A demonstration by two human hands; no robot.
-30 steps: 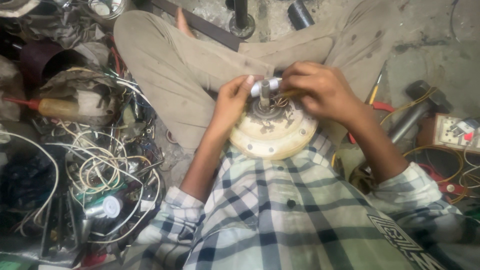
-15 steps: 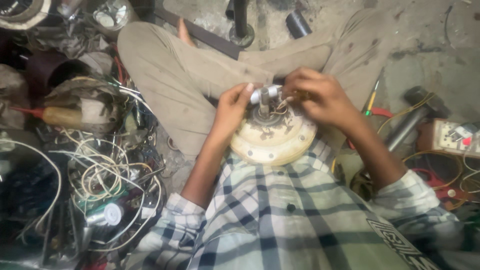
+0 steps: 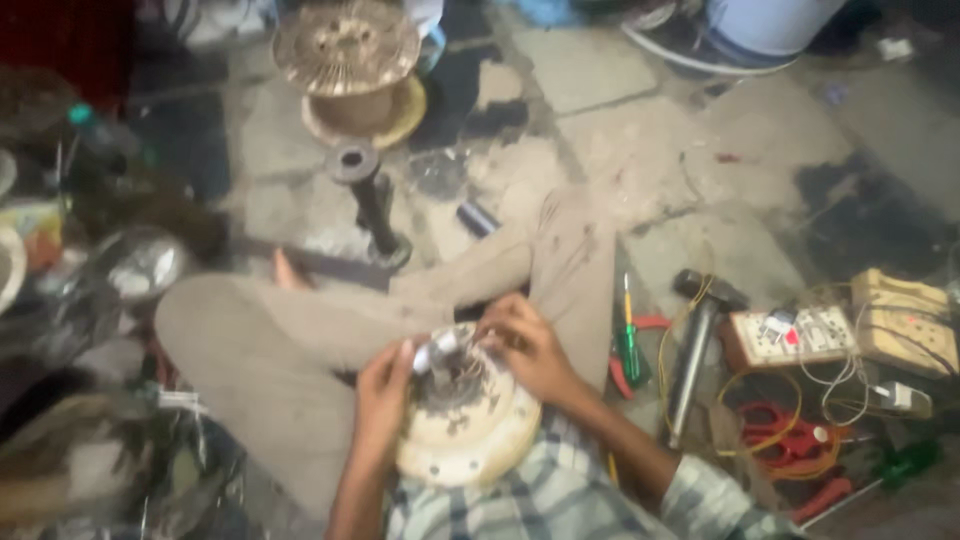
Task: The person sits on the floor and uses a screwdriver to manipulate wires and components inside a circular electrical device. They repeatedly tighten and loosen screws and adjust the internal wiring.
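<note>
View is tilting up since half a second ago: more floor is showing now, your plaid shirt is dropping to the bottom edge, and the wire clutter on your left is blurring out. Your hands are staying on the same job.

You are sitting cross-legged on the stone floor (image 3: 640, 110) with a round cream fan motor housing (image 3: 470, 425) resting in your lap against your knee. Your left hand (image 3: 385, 395) is curling around the housing's left rim, fingers also touching a small white cylindrical part (image 3: 432, 352) at the top of the housing; grip looks clenched on the rim, though blur is hiding the fingertips. Your right hand (image 3: 530, 345) is sitting on the upper right of the housing, fingers bent down into the dark windings at the centre; grip is closed, but what it is pinching I cannot tell.

Just right of your knee a green-handled screwdriver (image 3: 628, 340) is lying beside a hammer (image 3: 698, 345). Further right a switchboard (image 3: 790, 338) is lying among yellow wires, red pliers (image 3: 790, 432) below it. Ahead of your legs a metal shaft stand (image 3: 368, 200) is standing upright, a wire spool (image 3: 350, 60) behind it.
</note>
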